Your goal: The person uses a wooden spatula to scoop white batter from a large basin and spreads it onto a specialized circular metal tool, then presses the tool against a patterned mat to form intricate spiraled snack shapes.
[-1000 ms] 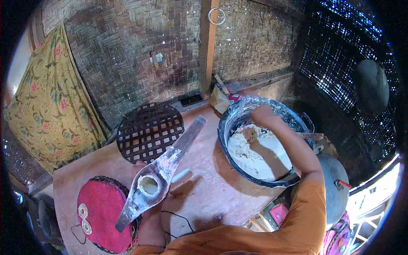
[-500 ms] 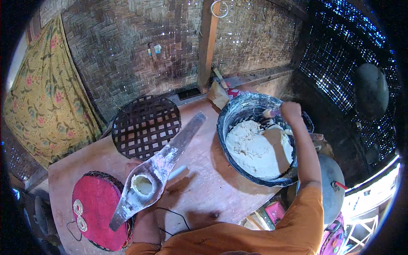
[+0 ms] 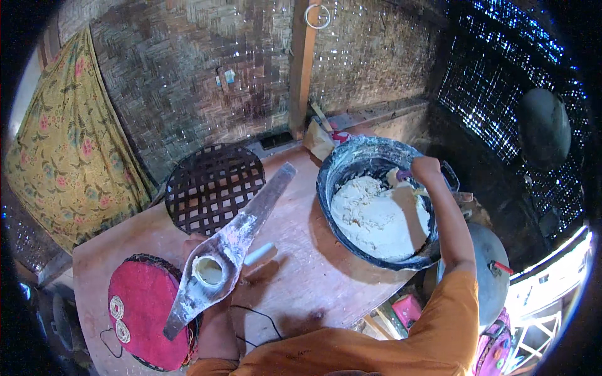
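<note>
My left hand is closed round a flour-dusted wooden press, a long tapered bar with a round hole in its middle. The bar hides most of that hand. Pale dough shows inside the hole. Over the far right rim of a dark tub, my right hand grips a purple-handled scoop. Its pale end touches or hangs just above the white dough that fills much of the tub. A wooden handle of another tool lies across the tub's right rim.
A round lattice tray lies on the wooden table at the far left. Closer stands a round red cloth-covered piece with pale string coils. Beside the press is a white tube. A grey lid sits right of the tub.
My right hand has moved slightly down and left, bringing the scoop's end nearer the dough. My left hand keeps the press in nearly the same place.
</note>
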A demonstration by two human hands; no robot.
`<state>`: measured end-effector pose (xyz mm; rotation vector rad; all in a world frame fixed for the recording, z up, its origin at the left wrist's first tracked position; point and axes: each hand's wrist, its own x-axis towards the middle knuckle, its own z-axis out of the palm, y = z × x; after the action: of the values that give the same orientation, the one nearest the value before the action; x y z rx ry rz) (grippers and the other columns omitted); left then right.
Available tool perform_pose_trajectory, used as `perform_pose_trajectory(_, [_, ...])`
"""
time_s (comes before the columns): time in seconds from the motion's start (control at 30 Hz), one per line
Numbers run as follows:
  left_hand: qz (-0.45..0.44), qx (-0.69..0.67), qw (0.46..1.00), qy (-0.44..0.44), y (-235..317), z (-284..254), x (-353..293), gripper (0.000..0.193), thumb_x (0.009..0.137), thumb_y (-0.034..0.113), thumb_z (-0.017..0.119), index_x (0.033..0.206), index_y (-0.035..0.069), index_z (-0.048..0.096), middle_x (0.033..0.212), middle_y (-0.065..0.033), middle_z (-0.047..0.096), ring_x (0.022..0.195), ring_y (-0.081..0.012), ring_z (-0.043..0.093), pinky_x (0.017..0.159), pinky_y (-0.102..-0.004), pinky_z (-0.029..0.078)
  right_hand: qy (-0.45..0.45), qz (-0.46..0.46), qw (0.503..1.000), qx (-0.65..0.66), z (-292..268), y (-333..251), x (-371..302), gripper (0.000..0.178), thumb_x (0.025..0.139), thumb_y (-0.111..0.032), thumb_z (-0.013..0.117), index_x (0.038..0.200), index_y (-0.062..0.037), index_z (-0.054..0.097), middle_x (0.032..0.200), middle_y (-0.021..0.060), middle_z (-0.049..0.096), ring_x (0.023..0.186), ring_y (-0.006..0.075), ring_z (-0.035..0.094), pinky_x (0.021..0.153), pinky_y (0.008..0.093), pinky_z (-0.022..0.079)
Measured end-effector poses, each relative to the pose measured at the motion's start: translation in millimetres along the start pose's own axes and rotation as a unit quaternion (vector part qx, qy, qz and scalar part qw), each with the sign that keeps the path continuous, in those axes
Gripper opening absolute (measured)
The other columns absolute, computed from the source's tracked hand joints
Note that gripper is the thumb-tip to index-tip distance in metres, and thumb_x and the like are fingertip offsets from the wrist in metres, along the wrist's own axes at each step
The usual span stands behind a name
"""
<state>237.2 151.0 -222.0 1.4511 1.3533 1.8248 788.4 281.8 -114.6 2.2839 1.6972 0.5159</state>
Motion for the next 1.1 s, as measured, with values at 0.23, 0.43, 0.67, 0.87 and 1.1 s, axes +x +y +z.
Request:
perform_pose_trajectory(0.23, [-0.004,0.005,1.0,0.005,0.4,-5.3,-0.3,0.042,0.073,0.011,0.073,0.111,0.005,0.055,0.102,-0.0083,0.061,0.09,-0.0202,0.059,0.081,-0.0327,0.048,-0.124,-0.014,0.99,0.063,49.5,22.3,30.5,0.026,0.068,-0.017,0.06,0.09,-0.006,0.069,0.102,0.0167,0.066,0.094,0.0314,0.064,0.074,0.0417,0.052])
perform_pose_trajectory(0.43, [-0.007,0.005,1.0,0.0,-2.1,-2.9,1.8,0.042,0.073,0.011,0.073,0.111,0.005,0.055,0.102,-0.0083,0.061,0.09,-0.0203,0.059,0.081,-0.0327,0.048,-0.305,-0.015,0.951,0.038,76.6,25.0,80.9,0.031,0.073,-0.025,0.065,0.098,-0.0084,0.069,0.107,0.0123,0.065,0.096,0.0276,0.064,0.074,0.0406,0.051])
perform_pose_trajectory(0.67, [-0.01,0.001,1.0,-0.001,-6.9,-1.4,1.4,0.043,0.072,0.012,0.073,0.11,0.005,0.056,0.101,-0.0083,0.061,0.089,-0.0203,0.06,0.08,-0.0327,0.049,-0.262,-0.098,0.959,0.038,131.6,7.2,92.4,0.027,0.077,-0.026,0.058,0.089,-0.0052,0.07,0.089,0.0157,0.067,0.079,0.0298,0.064,0.069,0.0435,0.049])
perform_pose_trajectory(0.87, [-0.005,0.005,1.0,0.008,-7.2,2.2,6.4,0.043,0.072,0.012,0.074,0.11,0.005,0.056,0.101,-0.0083,0.061,0.089,-0.0203,0.06,0.08,-0.0327,0.049,-0.232,-0.183,0.945,0.138,100.3,-13.8,70.3,0.026,0.082,-0.024,0.051,0.084,-0.0059,0.07,0.082,0.0155,0.067,0.07,0.0264,0.064,0.066,0.0427,0.047])
perform_pose_trajectory(1.1, [0.018,-0.007,1.0,-0.002,4.3,10.6,6.1,0.043,0.072,0.013,0.074,0.11,0.005,0.056,0.101,-0.0082,0.061,0.089,-0.0203,0.06,0.08,-0.0327,0.049,0.04,-0.224,0.94,0.253,-7.0,-24.0,-64.3,0.016,0.078,-0.019,0.056,0.084,-0.0103,0.068,0.074,0.017,0.064,0.069,0.0344,0.064,0.06,0.0413,0.049])
